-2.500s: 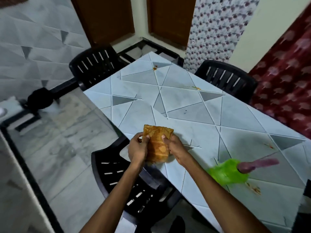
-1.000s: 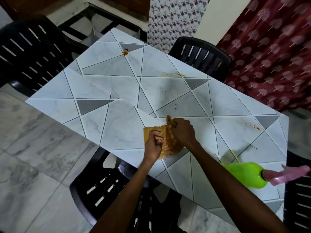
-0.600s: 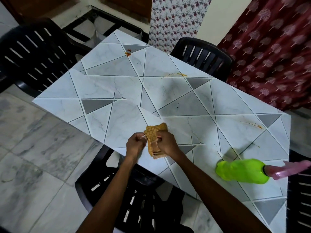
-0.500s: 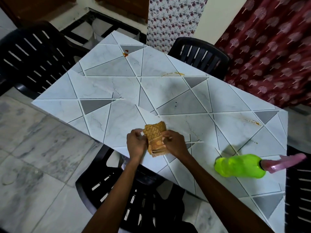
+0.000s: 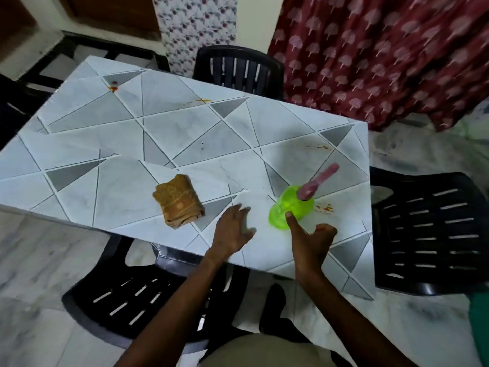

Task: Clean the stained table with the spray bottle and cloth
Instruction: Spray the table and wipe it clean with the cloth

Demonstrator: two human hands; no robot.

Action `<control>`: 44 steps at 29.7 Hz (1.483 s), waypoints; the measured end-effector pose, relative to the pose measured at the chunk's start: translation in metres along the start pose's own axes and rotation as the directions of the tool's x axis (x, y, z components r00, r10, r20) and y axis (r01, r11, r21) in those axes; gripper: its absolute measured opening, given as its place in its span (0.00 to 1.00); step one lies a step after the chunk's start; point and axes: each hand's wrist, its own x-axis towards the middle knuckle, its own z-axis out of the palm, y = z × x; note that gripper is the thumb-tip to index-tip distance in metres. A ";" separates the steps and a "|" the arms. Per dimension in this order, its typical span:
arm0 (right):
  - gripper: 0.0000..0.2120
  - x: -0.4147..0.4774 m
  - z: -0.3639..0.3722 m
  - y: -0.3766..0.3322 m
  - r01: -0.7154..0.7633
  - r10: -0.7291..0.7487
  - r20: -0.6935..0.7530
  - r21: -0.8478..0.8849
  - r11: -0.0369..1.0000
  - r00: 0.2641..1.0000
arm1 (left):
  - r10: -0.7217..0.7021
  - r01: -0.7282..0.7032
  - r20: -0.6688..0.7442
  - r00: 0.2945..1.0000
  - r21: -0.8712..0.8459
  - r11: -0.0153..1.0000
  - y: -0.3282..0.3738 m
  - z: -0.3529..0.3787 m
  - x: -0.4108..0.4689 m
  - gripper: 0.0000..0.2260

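Observation:
A folded orange-brown cloth [image 5: 178, 201] lies on the grey-and-white tiled table [image 5: 169, 133], free of both hands. To its right stands a bright green spray bottle [image 5: 291, 207] with a pink nozzle [image 5: 318, 181]. My right hand [image 5: 312, 239] is spread open just in front of the bottle, its forefinger tip touching the bottle's near side. My left hand [image 5: 232, 229] hovers open over the table between cloth and bottle, holding nothing. Orange-brown stains mark the table: right of the bottle [image 5: 325, 207], at the right side [image 5: 318, 147], at the far edge [image 5: 202, 101] and the far left corner [image 5: 113, 88].
Black plastic chairs stand around the table: one under its near edge [image 5: 127, 292], one on the right [image 5: 428, 234], one at the far side [image 5: 239, 67]. A dark red patterned curtain [image 5: 383, 54] hangs at the back right. The floor is grey marble.
Both hands have let go of the cloth, which now lies folded on the table. They have moved right toward the spray bottle. The view has shifted right.

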 end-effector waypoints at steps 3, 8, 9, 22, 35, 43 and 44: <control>0.44 0.021 -0.013 -0.007 0.265 -0.266 -0.003 -0.062 0.962 0.964 | -0.119 0.103 0.093 0.989 0.156 0.982 0.020 0.016 -0.003 0.44; 0.52 0.049 -0.005 -0.041 0.570 -0.563 0.180 0.014 0.821 0.806 | -0.236 0.184 0.144 0.961 0.303 0.935 0.034 0.029 -0.009 0.42; 0.49 0.052 -0.001 -0.049 0.573 -0.570 0.198 0.050 0.818 0.797 | -0.239 0.189 0.146 0.960 0.292 0.938 0.034 0.028 -0.007 0.42; 0.07 0.128 -0.002 -0.087 0.327 -0.426 0.392 0.294 0.898 0.815 | -0.275 0.275 -0.031 0.961 0.198 0.941 0.048 0.028 0.014 0.33; 0.20 0.291 -0.003 -0.103 -0.286 0.127 0.426 0.331 0.899 0.896 | 0.009 -0.008 0.000 1.000 0.195 0.981 0.073 0.025 0.189 0.34; 0.19 0.352 -0.002 -0.104 -0.327 0.254 0.223 0.420 0.847 0.941 | 0.043 -0.063 0.074 0.996 0.295 0.954 0.074 0.026 0.257 0.39; 0.19 0.351 -0.002 -0.106 -0.334 0.265 0.216 0.413 0.847 0.940 | 0.035 -0.056 0.072 0.997 0.305 0.951 0.072 0.025 0.257 0.39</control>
